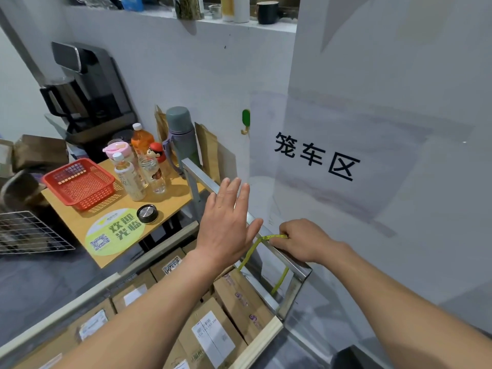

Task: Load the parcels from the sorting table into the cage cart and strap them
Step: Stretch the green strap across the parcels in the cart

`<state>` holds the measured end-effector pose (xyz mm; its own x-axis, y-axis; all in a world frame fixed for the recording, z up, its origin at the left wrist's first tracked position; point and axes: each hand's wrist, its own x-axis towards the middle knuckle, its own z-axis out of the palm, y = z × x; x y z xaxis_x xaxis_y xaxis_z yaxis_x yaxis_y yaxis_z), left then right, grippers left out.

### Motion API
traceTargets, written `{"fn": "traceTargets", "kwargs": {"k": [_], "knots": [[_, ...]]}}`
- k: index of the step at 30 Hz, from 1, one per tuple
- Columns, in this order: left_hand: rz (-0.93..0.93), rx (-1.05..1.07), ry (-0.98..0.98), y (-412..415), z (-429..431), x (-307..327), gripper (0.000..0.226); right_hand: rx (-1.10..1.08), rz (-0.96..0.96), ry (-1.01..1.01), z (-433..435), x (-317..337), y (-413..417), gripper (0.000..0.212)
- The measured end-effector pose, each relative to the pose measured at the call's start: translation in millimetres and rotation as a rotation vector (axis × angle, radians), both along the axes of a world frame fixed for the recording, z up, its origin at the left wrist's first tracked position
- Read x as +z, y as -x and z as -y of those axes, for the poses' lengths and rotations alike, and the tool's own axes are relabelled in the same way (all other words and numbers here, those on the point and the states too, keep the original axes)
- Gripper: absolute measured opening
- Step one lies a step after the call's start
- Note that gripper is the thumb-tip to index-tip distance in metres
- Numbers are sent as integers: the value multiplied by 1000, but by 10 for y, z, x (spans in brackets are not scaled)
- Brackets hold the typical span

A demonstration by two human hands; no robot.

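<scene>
Head view: right hand (306, 239) pinches yellow strap (249, 254)

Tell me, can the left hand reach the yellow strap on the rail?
Probably yes: the open left hand hovers beside the yellow strap, nothing between them; the right hand pinches it at the rail.

Right hand (303, 242) pinching strap (249, 256), left hand (226, 225) spread

A parcel depot; wall lettering (316, 155) names a cage-cart area; labelled cardboard parcels (213, 334) fill a cart (203, 178).
</scene>
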<state>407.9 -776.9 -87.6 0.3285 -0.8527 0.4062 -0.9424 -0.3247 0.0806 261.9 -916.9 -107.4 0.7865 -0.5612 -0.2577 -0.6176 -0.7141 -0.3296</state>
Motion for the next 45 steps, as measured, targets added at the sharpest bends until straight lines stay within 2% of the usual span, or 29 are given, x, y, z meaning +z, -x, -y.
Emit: {"fn": "traceTargets", "kwargs": {"k": [4, 11, 15, 18, 22, 24, 27, 32, 35, 39, 45], "knots": [[-26, -30, 6, 86, -82, -16, 74, -52, 5, 36, -100, 83, 203, 53], [-78, -133, 7, 159, -543, -41, 73, -255, 70, 15, -582, 96, 624, 47], [-92, -197, 19, 191, -939, -63, 73, -490, 189, -197, -1051, -12, 920, 44], [-122, -244, 11, 250, -1239, -106, 73, -616, 287, -393, -1527, -57, 997, 27], [-200, -307, -61, 364, -1630, -157, 68, -742, 531, -714, -2142, -67, 954, 14], [-245, -328, -144, 427, -1838, -178, 69, -762, 600, -812, -2403, -71, 899, 15], [-295, -353, -231, 488, -2122, -301, 83, -763, 670, -936, -2727, -101, 795, 18], [-331, -282, -285, 534, -2602, -520, 57, -739, 763, -1078, -3149, -234, 683, 19], [-386, -222, -304, 616, -2930, -487, 58, -707, 797, -1111, -3401, -322, 624, 16], [-471, -166, -298, 716, -3338, -464, 41, -680, 848, -1141, -3758, -298, 526, 15], [-681, -56, -204, 721, -3803, -460, 48, -683, 860, -1187, -4201, -188, 435, 16]]}}
